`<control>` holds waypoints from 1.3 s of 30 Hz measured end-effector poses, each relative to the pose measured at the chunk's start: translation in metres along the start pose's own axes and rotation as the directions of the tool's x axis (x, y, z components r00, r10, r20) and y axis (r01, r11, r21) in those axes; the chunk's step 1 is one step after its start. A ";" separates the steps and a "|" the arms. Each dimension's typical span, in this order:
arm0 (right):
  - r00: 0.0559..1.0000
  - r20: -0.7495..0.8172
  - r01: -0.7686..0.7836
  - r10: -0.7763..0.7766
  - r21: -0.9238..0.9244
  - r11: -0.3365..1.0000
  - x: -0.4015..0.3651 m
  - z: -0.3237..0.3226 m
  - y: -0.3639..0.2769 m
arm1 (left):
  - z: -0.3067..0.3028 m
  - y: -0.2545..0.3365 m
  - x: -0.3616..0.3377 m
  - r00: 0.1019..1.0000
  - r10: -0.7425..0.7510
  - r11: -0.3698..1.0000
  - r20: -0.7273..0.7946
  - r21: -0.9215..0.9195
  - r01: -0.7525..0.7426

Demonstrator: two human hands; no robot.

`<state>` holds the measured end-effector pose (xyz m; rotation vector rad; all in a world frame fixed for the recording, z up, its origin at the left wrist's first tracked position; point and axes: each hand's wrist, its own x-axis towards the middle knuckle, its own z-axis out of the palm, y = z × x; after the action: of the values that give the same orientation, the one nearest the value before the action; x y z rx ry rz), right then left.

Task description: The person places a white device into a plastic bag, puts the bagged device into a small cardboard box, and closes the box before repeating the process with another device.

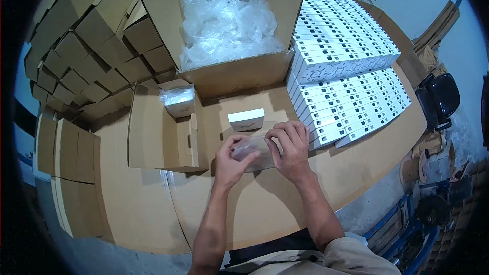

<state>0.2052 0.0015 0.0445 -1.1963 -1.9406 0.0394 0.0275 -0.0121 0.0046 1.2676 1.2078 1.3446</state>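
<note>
Between my two hands a clear plastic bag [261, 159] is stretched over the cardboard-covered table. My left hand [233, 161] grips its left side, thumb pointing inward. On the other side my right hand [289, 150] pinches the bag's upper right edge. Just beyond my fingers a small white box [246, 120] rests on the cardboard, apart from both hands. To the left of my left hand is an open brown carton [160, 142], with a plastic-wrapped box [178, 101] inside at its far end.
A large carton [239, 74] full of clear plastic bags [229, 23] stands at the back. Stacked white boxes [346, 66] fill the right side. Many brown cartons [86, 56] are piled at the left. A black chair [440, 99] stands beyond the table's right edge.
</note>
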 end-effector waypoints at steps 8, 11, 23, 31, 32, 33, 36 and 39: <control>0.954 0.232 0.213 -0.191 -0.072 0.974 0.016 -0.018 -0.007 | -0.008 -0.008 0.001 0.976 -0.218 0.973 0.030 0.081 0.215; 0.905 0.393 0.194 -0.164 -0.040 0.980 0.028 -0.030 -0.018 | -0.009 -0.015 0.003 0.960 -0.236 0.971 0.149 0.068 0.229; 0.715 0.690 0.006 -0.111 0.154 0.988 0.051 -0.032 -0.020 | -0.014 -0.002 0.001 0.933 -0.239 0.947 0.268 0.275 0.164; 0.851 0.516 0.040 -0.098 0.122 0.992 0.048 -0.031 -0.017 | -0.013 0.000 0.000 0.943 -0.196 0.958 0.268 0.259 0.125; 0.842 0.531 0.032 -0.098 0.131 0.991 0.048 -0.030 -0.017 | -0.013 -0.005 0.000 0.944 -0.189 0.959 0.269 0.259 0.118; 0.833 0.545 0.024 -0.097 0.139 0.990 0.047 -0.030 -0.017 | -0.014 -0.007 0.000 0.947 -0.177 0.959 0.270 0.266 0.103; 0.784 0.610 0.019 -0.114 0.161 0.987 0.048 -0.023 -0.017 | -0.014 -0.008 -0.001 0.946 -0.164 0.951 0.280 0.299 0.076; 0.821 0.552 -0.003 -0.147 0.261 0.965 0.045 -0.012 -0.016 | -0.016 -0.006 -0.001 0.939 -0.213 0.932 0.271 0.343 0.112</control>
<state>0.1933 0.0219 0.0875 -1.0036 -2.4029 0.6563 0.0120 -0.0133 -0.0013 1.5024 1.3138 0.8113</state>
